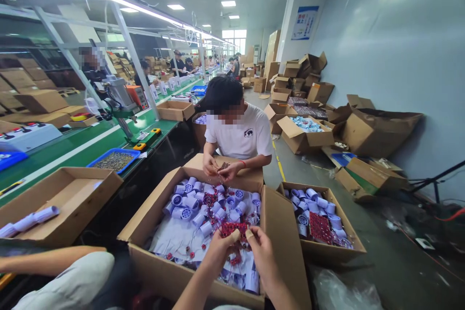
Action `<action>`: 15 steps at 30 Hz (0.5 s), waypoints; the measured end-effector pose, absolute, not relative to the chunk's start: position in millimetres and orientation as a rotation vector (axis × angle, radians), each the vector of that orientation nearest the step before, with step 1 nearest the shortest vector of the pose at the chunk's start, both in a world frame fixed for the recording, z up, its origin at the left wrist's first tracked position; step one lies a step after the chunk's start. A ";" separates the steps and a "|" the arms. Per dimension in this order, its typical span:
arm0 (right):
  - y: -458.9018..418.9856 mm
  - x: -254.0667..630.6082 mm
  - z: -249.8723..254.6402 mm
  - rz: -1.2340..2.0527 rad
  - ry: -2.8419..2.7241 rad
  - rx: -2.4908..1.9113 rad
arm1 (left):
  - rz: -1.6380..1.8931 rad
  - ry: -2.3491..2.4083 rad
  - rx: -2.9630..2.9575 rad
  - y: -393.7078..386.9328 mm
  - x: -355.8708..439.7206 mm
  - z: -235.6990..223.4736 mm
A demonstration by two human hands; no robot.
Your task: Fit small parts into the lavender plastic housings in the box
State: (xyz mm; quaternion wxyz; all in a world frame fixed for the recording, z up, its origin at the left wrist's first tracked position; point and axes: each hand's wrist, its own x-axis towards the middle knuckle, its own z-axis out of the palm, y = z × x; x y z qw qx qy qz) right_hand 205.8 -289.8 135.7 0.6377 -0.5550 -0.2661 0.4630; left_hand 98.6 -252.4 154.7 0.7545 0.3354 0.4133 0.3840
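My left hand (218,251) and my right hand (262,252) meet over a large open cardboard box (152,218). Both pinch a small red circuit-board panel (234,228) between thumbs and fingertips. The box under my hands holds several white-and-blue cylindrical parts (189,203), more red boards and loose white sheets. Across the box sits a person in a white T-shirt (240,135), whose hands (218,167) also hold a small red board.
A second open box (358,247) of cylinders and red boards stands to the right. On the left runs a green conveyor bench (72,147) with a blue tray (114,160), a machine and an open box (65,203). Boxes pile along the right wall. Another person's arm (47,259) lies at lower left.
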 end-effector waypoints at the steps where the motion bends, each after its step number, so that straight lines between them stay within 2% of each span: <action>1: -290.5 208.3 137.1 1.019 -0.663 -1.302 | 0.853 0.907 0.739 -251.9 97.6 155.1; 7: -290.6 221.7 139.3 0.799 -0.898 -1.388 | 0.938 0.964 0.855 -256.7 99.5 152.0; 15: -292.4 224.1 148.0 0.251 -1.094 -1.382 | 1.062 1.030 0.964 -275.1 118.3 170.7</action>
